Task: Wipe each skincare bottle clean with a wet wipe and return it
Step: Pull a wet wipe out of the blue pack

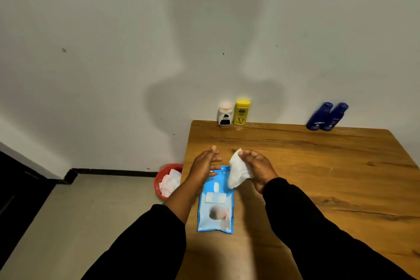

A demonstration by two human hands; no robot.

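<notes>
Ahead of the right hand (256, 168), clamped on a wipe (238, 171), bottles (242, 112) are stood upright; the left hand (204, 166) is held open.

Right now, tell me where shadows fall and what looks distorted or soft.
Head view: a large head-and-shoulders shadow falls on the wall; the blue bottles lean sideways, likely from wide-angle distortion; their labels are too soft to read.
</notes>
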